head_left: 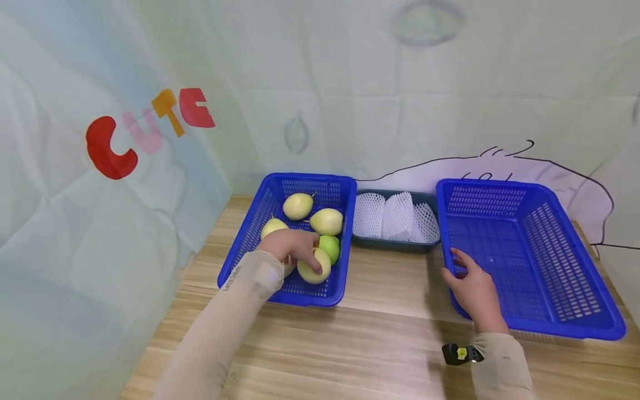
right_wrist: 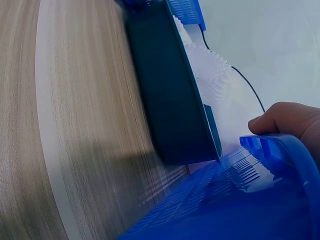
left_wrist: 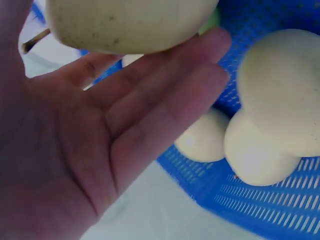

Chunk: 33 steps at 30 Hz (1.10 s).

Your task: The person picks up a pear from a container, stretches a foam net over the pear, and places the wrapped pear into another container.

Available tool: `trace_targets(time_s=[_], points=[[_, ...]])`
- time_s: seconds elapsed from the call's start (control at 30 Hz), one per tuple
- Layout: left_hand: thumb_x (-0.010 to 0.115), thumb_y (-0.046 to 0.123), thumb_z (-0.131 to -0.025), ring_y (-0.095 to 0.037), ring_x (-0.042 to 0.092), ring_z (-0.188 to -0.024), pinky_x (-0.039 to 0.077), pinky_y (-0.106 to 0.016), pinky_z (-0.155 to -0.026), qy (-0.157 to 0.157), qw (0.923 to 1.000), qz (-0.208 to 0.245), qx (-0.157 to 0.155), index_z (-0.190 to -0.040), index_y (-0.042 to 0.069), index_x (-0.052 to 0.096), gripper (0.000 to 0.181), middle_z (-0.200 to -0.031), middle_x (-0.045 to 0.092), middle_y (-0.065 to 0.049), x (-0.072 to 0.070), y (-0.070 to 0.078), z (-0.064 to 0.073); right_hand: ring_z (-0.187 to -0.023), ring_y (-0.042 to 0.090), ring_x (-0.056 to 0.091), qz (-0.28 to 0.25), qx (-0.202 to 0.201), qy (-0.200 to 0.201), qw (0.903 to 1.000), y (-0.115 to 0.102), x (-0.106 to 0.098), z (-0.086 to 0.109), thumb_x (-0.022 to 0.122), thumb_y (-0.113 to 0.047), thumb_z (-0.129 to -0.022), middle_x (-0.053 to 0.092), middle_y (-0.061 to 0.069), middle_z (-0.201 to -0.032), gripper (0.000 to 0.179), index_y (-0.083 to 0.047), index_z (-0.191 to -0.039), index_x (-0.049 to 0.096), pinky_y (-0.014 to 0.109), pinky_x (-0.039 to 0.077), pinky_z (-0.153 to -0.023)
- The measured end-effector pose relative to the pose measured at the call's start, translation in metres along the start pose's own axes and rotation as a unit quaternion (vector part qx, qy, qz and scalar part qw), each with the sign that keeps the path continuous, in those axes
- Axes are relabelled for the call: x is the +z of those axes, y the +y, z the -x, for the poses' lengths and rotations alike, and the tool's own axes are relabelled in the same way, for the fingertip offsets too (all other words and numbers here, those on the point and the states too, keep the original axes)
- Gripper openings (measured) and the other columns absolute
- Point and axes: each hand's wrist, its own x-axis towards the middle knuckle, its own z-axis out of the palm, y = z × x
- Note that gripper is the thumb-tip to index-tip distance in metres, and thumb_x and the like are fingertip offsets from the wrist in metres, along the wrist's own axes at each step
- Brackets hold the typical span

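Note:
My left hand (head_left: 289,244) reaches into the left blue basket (head_left: 305,300) and holds a pale yellow pear (head_left: 313,268) between thumb and fingers. In the left wrist view that pear (left_wrist: 125,25) lies against the fingertips, its brown stem pointing left. More pears (head_left: 298,206) sit around it, and a bright green round fruit (head_left: 329,249) is right beside it. At the right, my right hand (head_left: 477,291) grips the near-left rim of another blue basket (head_left: 545,329). Its thumb (right_wrist: 272,120) bends over the rim in the right wrist view.
Between the baskets stands a dark teal tray (head_left: 395,244) holding white foam net sleeves (head_left: 398,216). All stand on a wood-grain table (head_left: 370,344) against a pale curtain (head_left: 320,100) with coloured letters at left.

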Motion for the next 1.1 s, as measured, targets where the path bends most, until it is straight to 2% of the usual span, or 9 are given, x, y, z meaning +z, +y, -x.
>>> trace_targets(time_s=[0.17,0.27,0.37,0.5,0.7,0.77,0.9,1.0,1.1], points=[[0.075,0.040,-0.071,-0.020,0.054,-0.091,0.045,-0.036,-0.080,0.077,0.9949,-0.016,0.064,-0.129,0.011,0.047,0.071,-0.114,0.056,-0.005,-0.004,-0.002,0.002,-0.108,0.038,0.053,0.001,0.002,0.002,1.0000,0.002,0.000,0.001,0.057,-0.031,-0.089,0.049,0.022,-0.130,0.059,-0.007,-0.140,0.038,0.051,0.041,-0.085],[0.074,0.038,-0.073,-0.018,0.054,-0.094,0.043,-0.036,-0.087,0.115,0.9887,0.014,0.096,-0.131,0.010,0.045,0.070,-0.115,0.057,-0.006,-0.004,-0.004,0.004,-0.108,0.039,0.053,0.001,0.002,0.002,1.0000,0.003,0.000,0.002,0.057,-0.031,-0.089,0.049,0.023,-0.129,0.059,-0.007,-0.139,0.038,0.052,0.041,-0.085],[0.075,0.033,-0.074,-0.019,0.054,-0.097,0.042,-0.037,-0.090,0.154,0.9781,0.054,0.129,-0.133,0.008,0.044,0.071,-0.119,0.055,-0.007,-0.001,-0.005,0.005,-0.108,0.039,0.053,0.002,0.003,0.003,1.0000,0.003,0.001,0.002,0.057,-0.030,-0.089,0.049,0.023,-0.130,0.059,-0.007,-0.139,0.039,0.052,0.041,-0.085],[0.076,0.027,-0.073,-0.021,0.049,-0.103,0.040,-0.038,-0.091,0.215,0.9570,0.102,0.167,-0.134,0.007,0.043,0.072,-0.125,0.049,-0.010,0.004,-0.005,0.003,-0.108,0.039,0.053,0.004,0.001,0.007,1.0000,0.004,0.001,0.002,0.057,-0.029,-0.088,0.050,0.023,-0.129,0.058,-0.007,-0.139,0.039,0.052,0.041,-0.085],[0.075,0.023,-0.073,-0.028,0.048,-0.101,0.042,-0.043,-0.087,0.273,0.9258,0.192,0.177,-0.134,0.015,0.042,0.070,-0.121,0.038,-0.015,0.015,0.003,0.001,-0.107,0.039,0.054,0.005,-0.002,0.010,0.9999,0.003,0.000,0.001,0.057,-0.028,-0.088,0.050,0.023,-0.128,0.057,-0.006,-0.138,0.040,0.052,0.041,-0.085],[0.075,0.021,-0.074,-0.029,0.047,-0.103,0.042,-0.043,-0.088,0.291,0.9126,0.224,0.179,-0.135,0.016,0.042,0.069,-0.121,0.036,-0.015,0.020,0.007,0.000,-0.107,0.039,0.054,0.003,-0.006,0.010,0.9999,0.002,0.000,0.001,0.057,-0.028,-0.088,0.050,0.023,-0.128,0.057,-0.006,-0.138,0.040,0.052,0.041,-0.085],[0.075,0.015,-0.074,-0.031,0.045,-0.108,0.040,-0.044,-0.091,0.326,0.8808,0.280,0.198,-0.135,0.013,0.041,0.070,-0.125,0.034,-0.017,0.029,0.017,-0.002,-0.106,0.039,0.055,-0.002,-0.012,0.008,0.9999,0.001,0.000,0.001,0.056,-0.028,-0.088,0.050,0.024,-0.128,0.057,-0.006,-0.138,0.040,0.052,0.041,-0.085],[0.074,0.010,-0.074,-0.031,0.043,-0.110,0.040,-0.044,-0.092,0.337,0.8576,0.320,0.220,-0.136,0.010,0.037,0.073,-0.125,0.035,-0.018,0.033,0.026,-0.005,-0.106,0.039,0.054,-0.002,-0.013,0.007,0.9999,0.000,0.001,0.001,0.056,-0.028,-0.088,0.050,0.024,-0.128,0.057,-0.006,-0.138,0.040,0.052,0.041,-0.085],[0.074,0.008,-0.074,-0.030,0.042,-0.109,0.042,-0.042,-0.090,0.340,0.8417,0.349,0.231,-0.134,0.008,0.035,0.071,-0.123,0.035,-0.017,0.037,0.036,-0.009,-0.107,0.039,0.054,-0.001,-0.013,0.007,0.9999,0.000,0.001,0.001,0.056,-0.028,-0.089,0.050,0.024,-0.128,0.057,-0.006,-0.138,0.040,0.052,0.041,-0.084]])
